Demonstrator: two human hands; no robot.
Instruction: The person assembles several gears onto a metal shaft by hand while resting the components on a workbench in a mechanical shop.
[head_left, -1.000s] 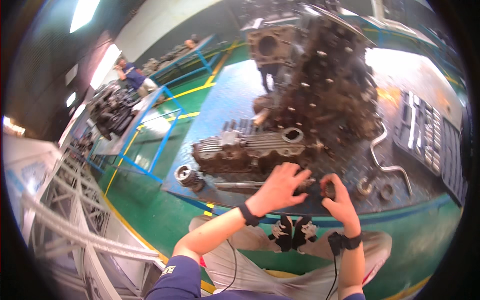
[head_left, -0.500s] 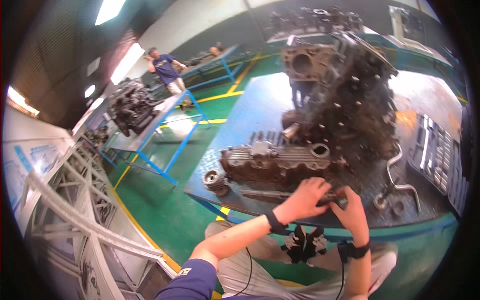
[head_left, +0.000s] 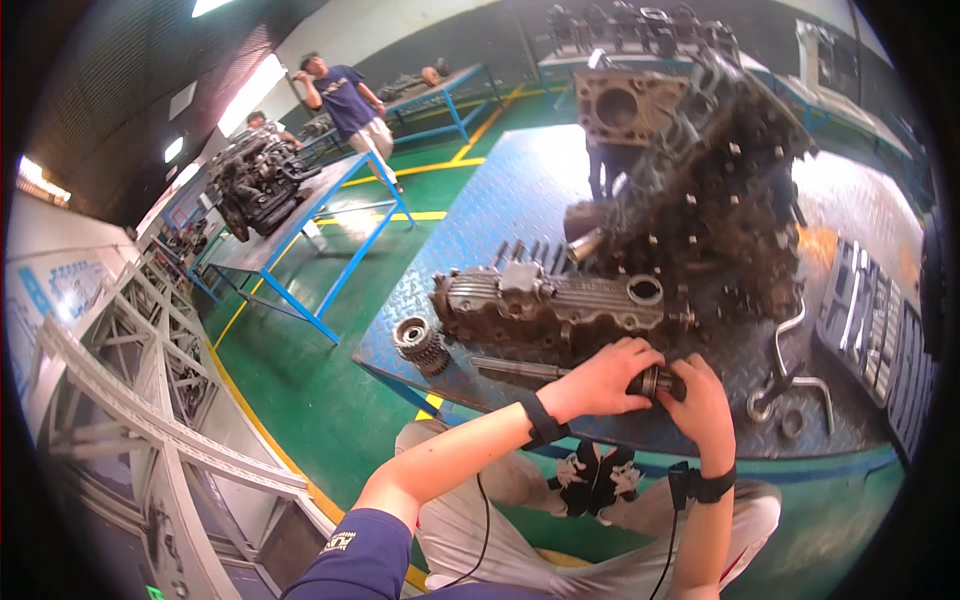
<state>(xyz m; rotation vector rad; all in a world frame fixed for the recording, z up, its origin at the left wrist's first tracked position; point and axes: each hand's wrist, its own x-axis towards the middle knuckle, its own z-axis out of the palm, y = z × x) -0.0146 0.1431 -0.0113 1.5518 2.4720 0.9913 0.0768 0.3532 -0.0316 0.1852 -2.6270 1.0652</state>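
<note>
Both my hands meet over the near edge of the blue workbench, closed around a small dark round metal part (head_left: 655, 382) with ridged sides. My left hand (head_left: 606, 380) grips it from the left, fingers over its top. From the right, my right hand (head_left: 703, 402) holds the other end with thumb and fingers; some of the part is hidden by them. A long metal shaft (head_left: 515, 368) lies left of my left hand. Just beyond is a ribbed, greasy valve cover (head_left: 550, 305). A toothed metal gear (head_left: 418, 343) stands at the bench's left corner.
A large engine block (head_left: 705, 190) stands behind the cover. At right lie a bent metal rod (head_left: 790, 340), a small ring (head_left: 793, 421) and a tool tray (head_left: 872, 335). Another bench (head_left: 300, 235) carries an engine (head_left: 255, 185); two people stand beyond, one in blue (head_left: 345, 105).
My view has shifted slightly. The dark part shows more of its ridged side between my hands, and my right fingers have moved on it. A second person now shows behind the far engine.
</note>
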